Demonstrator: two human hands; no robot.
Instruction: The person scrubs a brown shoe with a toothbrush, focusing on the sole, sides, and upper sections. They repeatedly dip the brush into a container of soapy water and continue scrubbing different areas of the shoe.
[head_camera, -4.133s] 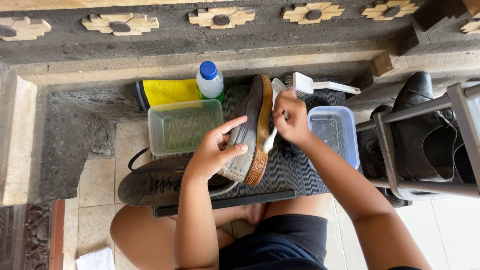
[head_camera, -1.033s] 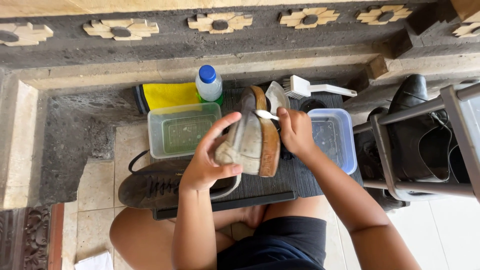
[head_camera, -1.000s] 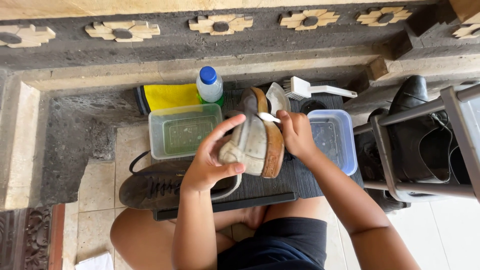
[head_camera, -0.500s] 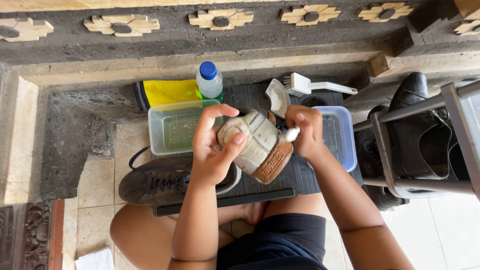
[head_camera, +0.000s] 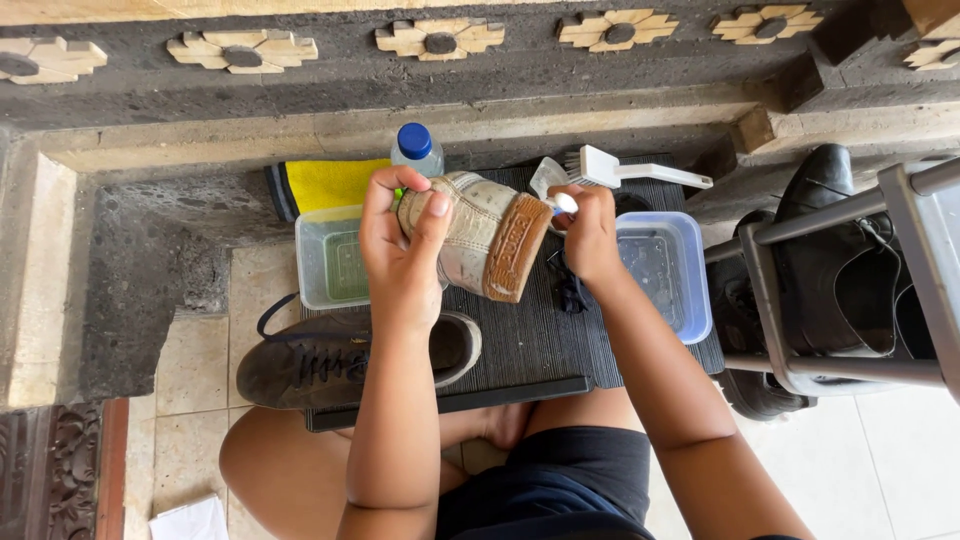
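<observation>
We hold the pale shoe (head_camera: 478, 232) above the dark ribbed mat (head_camera: 530, 340), its long axis running left to right with the brown heel end toward our right hand (head_camera: 590, 240). Our left hand (head_camera: 400, 250) is clamped around the toe end; the right hand, just beside the heel, is closed on a small white brush (head_camera: 563, 203). On the mat's left edge, a clear tub (head_camera: 325, 262) holds greenish liquid; on its right edge, a blue-rimmed tub (head_camera: 668, 270) holds darker water. A dark laced shoe (head_camera: 330, 360) lies at the mat's near-left corner.
</observation>
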